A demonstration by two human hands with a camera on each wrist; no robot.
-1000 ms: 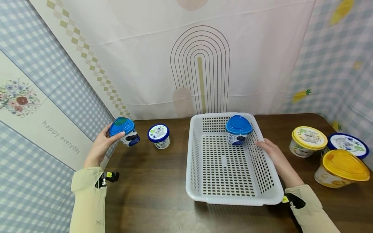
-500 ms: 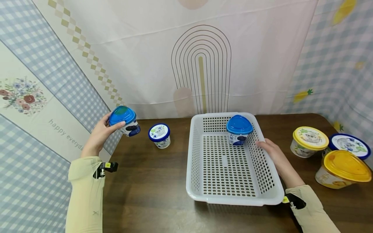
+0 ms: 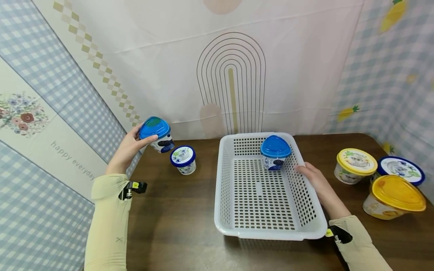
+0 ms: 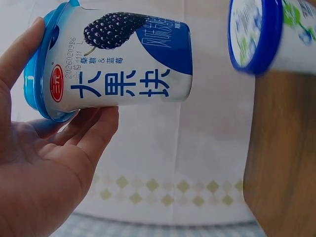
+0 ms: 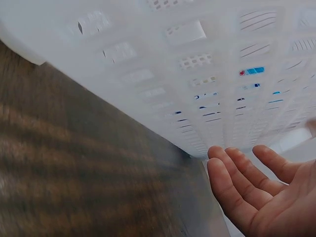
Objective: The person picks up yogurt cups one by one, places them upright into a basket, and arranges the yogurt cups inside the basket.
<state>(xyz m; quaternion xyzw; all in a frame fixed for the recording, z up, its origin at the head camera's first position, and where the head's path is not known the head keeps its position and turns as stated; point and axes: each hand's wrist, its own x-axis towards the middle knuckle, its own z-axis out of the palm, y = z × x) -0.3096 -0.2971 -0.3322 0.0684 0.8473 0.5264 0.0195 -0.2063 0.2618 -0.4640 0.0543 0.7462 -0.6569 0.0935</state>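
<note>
My left hand point(image 3: 130, 146) holds a yogurt cup point(image 4: 128, 59) with a blue lid and a blackberry picture, thumb on one side and fingers on the other. The cup is raised and tilted near the back wall, just left of a small tub point(image 3: 183, 159) with a dark blue rim. On the right, my right hand point(image 3: 317, 180) grips the side rim of a white plastic basket point(image 3: 268, 234), its thumb over the edge and its fingers point(image 5: 232, 192) along the outer wall. A similar blue-lidded cup point(image 3: 275, 150) stands inside, at the back right corner.
Right of the basket stand a yellow-lidded tub point(image 3: 356, 163), a blue-rimmed tub point(image 3: 401, 167) and a larger tub with an orange-yellow lid point(image 3: 395, 195), close together. A patterned cloth point(image 3: 169, 75) hangs behind the brown table point(image 3: 176, 218).
My left hand has lifted the blue-lidded cup and carried it rightward, closer to the small tub. The right hand and the basket keep their place.
</note>
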